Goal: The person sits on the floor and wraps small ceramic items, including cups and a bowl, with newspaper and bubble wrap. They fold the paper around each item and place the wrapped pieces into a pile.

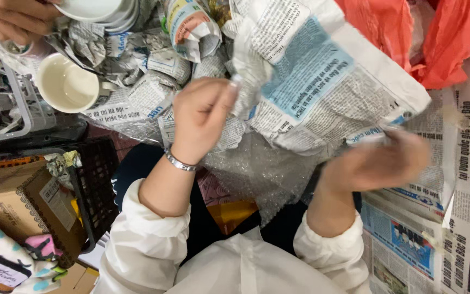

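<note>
A person in a white long-sleeved top (235, 267) worked over a lap covered by clear bubble wrap (270, 174), both hands raised to a large newspaper-wrapped bundle (322, 81). The left hand (202, 117), a silver bracelet (179, 161) at its wrist, pinched the crumpled left edge of the paper between thumb and fingertips. The right hand (373, 163) was blurred by motion; it appeared to be closed on the bundle's lower right corner, though the grip could not be made out clearly. The bundle lay tilted across the centre of the scene, just above the bubble wrap and between the two hands.

To the left stood a dark plastic crate (91, 185) and a brown cardboard box (12, 201). Flat newspaper sheets (463, 190) covered the surface to the right. Farther off, a cream mug (66, 84) lay on its side among crumpled newspaper wads (153, 60), with an orange plastic bag (436, 38) at the upper right. At the top left, another person's hand (12, 19) rested beside a stack of white dishes (101, 11).
</note>
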